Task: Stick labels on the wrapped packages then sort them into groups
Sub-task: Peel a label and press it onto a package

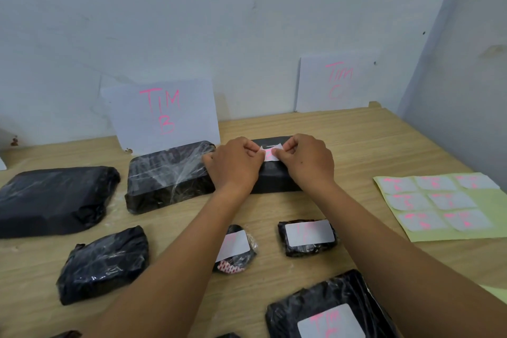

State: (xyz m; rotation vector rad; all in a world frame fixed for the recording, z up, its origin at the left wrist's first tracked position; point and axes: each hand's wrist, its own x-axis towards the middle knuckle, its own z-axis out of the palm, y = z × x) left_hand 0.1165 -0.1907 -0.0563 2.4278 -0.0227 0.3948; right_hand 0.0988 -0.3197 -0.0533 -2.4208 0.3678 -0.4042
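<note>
Both hands hold one small white sticker label with pink writing [270, 153] right over a long black wrapped package [274, 182] at the back of the light wooden table [384, 145]. I cannot tell if the label touches the package yet. The left hand [236, 164] pinches the label's left end. The right hand [307, 162] pinches its right end. Holding both ends keeps the label flat, so I think it can go on with no wrinkles.

The yellow-green sheet of white labels [439, 206] lies close by on the right, easy to reach. Three black packages with labels on them [308, 236] sit near the person. Three black packages with no label [104, 263] wait on the left. Two white paper signs, "TIM B" [164, 112] and "TIM C" [334, 85], lean on the wall. They likely show where each group goes.
</note>
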